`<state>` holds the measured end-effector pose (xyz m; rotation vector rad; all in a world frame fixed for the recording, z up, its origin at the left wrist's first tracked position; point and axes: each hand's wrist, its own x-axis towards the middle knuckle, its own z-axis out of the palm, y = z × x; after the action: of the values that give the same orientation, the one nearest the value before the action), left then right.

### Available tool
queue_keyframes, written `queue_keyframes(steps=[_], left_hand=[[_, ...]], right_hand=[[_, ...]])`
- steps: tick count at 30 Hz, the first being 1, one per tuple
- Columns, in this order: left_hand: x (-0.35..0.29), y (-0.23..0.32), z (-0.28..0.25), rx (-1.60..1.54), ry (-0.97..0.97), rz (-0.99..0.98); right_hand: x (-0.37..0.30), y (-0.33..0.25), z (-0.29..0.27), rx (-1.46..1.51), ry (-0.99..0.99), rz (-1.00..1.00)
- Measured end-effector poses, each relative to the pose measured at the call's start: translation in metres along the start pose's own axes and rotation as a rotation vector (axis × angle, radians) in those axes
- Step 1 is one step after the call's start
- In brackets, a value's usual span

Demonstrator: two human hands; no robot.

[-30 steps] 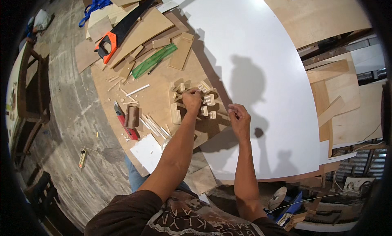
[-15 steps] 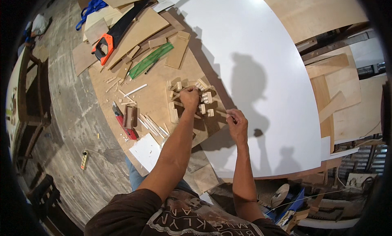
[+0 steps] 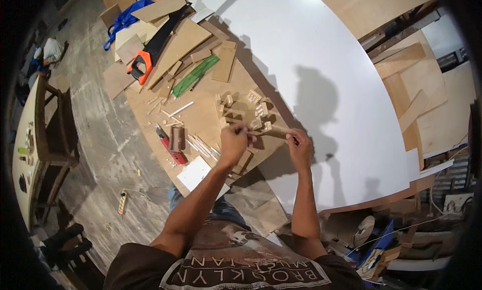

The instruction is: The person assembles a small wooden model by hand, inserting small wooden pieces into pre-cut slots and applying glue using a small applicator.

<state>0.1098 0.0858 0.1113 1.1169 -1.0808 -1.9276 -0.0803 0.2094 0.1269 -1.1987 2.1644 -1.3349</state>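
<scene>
A small wooden model (image 3: 261,108), made of little blocks with white slotted faces, stands on the brown work board (image 3: 150,99). My left hand (image 3: 234,144) is at the model's near edge, its fingers curled together and slightly blurred. Just to the right, my right hand (image 3: 300,147) is raised at the board's edge, thumb and fingertips pinched together. Whatever either pinch holds is too small to make out. Left of the model lie thin white strips (image 3: 202,146), a brown block (image 3: 176,138) and a red utility knife (image 3: 170,147).
A handsaw (image 3: 145,64) with an orange handle rests on plywood offcuts at the far left. Near it lie a green strip (image 3: 195,77) and a dark pen (image 3: 197,82). A white sheet (image 3: 197,173) lies close to me. The large white panel (image 3: 351,139) spreads to the right.
My left hand has drawn back from the middle of the model toward me, beside its near edge. My right hand stays pinched at nearly the same spot by the board. The view has shifted slightly.
</scene>
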Motion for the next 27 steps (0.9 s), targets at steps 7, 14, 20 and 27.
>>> queue_keyframes(steps=[7, 14, 20, 27], left_hand=[[-0.150, 0.047, -0.084, 0.295, -0.700, -0.340], [-0.180, 0.052, -0.200, 0.618, -1.082, -0.150], [-0.088, 0.016, -0.333, 0.994, -0.602, 0.102], [0.031, 0.005, -0.410, 0.948, 0.066, 0.295]], right_hand=[[-0.086, 0.015, 0.008, -0.009, 0.094, 0.332], [-0.223, 0.013, 0.072, -0.123, 0.366, 0.530], [-0.291, -0.042, 0.182, -0.281, 0.288, 0.503], [-0.329, -0.093, 0.240, -0.266, 0.241, 0.400]])
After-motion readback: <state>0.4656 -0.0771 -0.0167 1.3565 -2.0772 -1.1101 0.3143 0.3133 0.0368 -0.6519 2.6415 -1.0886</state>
